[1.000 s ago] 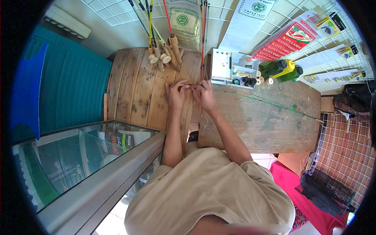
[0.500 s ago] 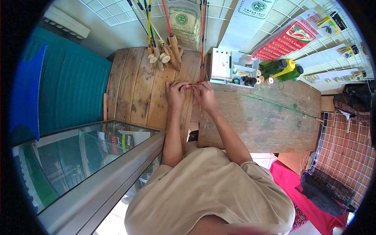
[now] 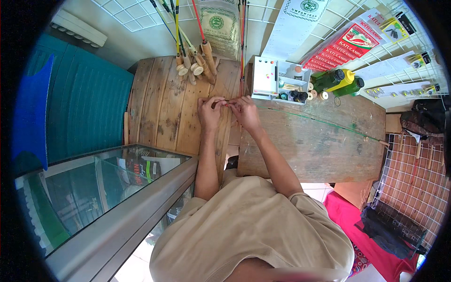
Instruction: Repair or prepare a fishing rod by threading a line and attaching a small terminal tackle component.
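Over the seam between the two wooden tables, my left hand (image 3: pixel 208 113) and my right hand (image 3: pixel 245 115) meet with only a small gap. Fingertips of both are pinched together on something tiny. A thin dark piece and a speck of red show between them, too small to name. To the right, a thin green fishing rod (image 3: pixel 324 123) lies across the worn table (image 3: pixel 300 150), its thin end running toward my right hand. Nearest beyond my left hand, several fishing rods with cork handles (image 3: pixel 206 56) stand on the plank table (image 3: pixel 162 103).
A white organizer box (image 3: pixel 266 77) with small jars stands behind my right hand. Beside it are thread spools (image 3: pixel 323 95) and green and yellow bottles (image 3: pixel 340 81). A glass display case (image 3: pixel 108 188) borders the left. Packets hang on a wire grid at the back.
Both hands stay nearly in place, still pinching. The fingers have shifted slightly, and the thin dark piece and red speck show a little more between them.
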### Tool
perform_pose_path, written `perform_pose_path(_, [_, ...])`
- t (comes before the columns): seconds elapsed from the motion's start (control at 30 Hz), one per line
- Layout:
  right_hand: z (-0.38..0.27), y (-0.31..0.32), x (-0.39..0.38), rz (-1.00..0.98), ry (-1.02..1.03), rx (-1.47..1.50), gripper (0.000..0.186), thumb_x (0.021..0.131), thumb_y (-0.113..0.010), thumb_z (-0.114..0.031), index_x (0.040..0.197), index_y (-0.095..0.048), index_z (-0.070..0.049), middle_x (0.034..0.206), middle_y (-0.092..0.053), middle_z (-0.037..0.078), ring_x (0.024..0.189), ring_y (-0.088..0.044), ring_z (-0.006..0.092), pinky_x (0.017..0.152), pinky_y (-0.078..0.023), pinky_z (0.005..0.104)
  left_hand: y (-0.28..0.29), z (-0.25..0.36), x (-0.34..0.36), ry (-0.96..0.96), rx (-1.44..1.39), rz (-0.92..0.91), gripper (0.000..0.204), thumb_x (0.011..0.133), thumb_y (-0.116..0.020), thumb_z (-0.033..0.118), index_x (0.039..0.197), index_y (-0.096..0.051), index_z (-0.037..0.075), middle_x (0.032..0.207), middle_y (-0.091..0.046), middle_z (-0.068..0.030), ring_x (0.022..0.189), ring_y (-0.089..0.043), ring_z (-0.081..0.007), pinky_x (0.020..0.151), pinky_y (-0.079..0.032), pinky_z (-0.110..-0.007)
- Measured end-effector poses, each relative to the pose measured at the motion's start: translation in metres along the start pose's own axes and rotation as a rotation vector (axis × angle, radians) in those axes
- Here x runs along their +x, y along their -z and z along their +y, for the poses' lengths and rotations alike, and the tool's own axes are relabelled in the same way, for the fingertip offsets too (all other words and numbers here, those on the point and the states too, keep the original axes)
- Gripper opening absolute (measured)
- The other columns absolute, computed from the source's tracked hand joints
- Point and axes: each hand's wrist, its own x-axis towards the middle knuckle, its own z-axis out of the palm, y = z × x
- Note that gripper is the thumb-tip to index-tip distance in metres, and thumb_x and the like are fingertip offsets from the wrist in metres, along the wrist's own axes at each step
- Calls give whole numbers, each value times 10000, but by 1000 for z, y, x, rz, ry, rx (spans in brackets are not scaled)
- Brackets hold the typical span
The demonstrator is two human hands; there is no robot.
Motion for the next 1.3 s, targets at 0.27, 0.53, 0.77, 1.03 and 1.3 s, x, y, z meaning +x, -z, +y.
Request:
perform_pose_path(0.27, [0,0,0,0,-10,-41,149,780,-701,-117,903,-694,-32,860,-643,109,835,-569,307,773,-472,388,2,8,1,-76,-24,11,132,806,-682,107,936,-701,114,831,-712,-25,830,-528,-240,788,-445,-338])
perform_pose_path(0.53, [-4,2,1,22,14,-19,133,791,-686,-126,891,-706,-40,843,-636,124,819,-576,320,765,-476,401,7,17,-2,-90,21,8,154,806,-689,102,960,-680,110,845,-713,-12,836,-536,-231,793,-444,-336])
perform_pose_path(0.77, [-7,4,4,-21,-102,0,141,799,-667,-125,899,-701,-33,840,-631,151,838,-588,336,804,-476,411,9,22,-2,-176,52,10,216,786,-709,91,995,-661,112,865,-712,-2,842,-537,-227,806,-443,-332])
perform_pose_path(1.03, [6,-5,6,-38,-89,-48,161,797,-668,-164,903,-718,-55,817,-643,148,882,-601,327,882,-455,424,7,20,-2,-155,37,6,214,781,-717,96,988,-666,117,863,-711,-1,841,-535,-216,793,-449,-324])
perform_pose_path(1.3, [-4,-2,10,-63,-139,14,147,764,-673,-161,849,-704,-45,784,-634,131,830,-593,337,831,-458,423,3,8,-1,-174,24,17,202,784,-721,123,978,-669,125,851,-714,11,818,-534,-211,813,-425,-328])
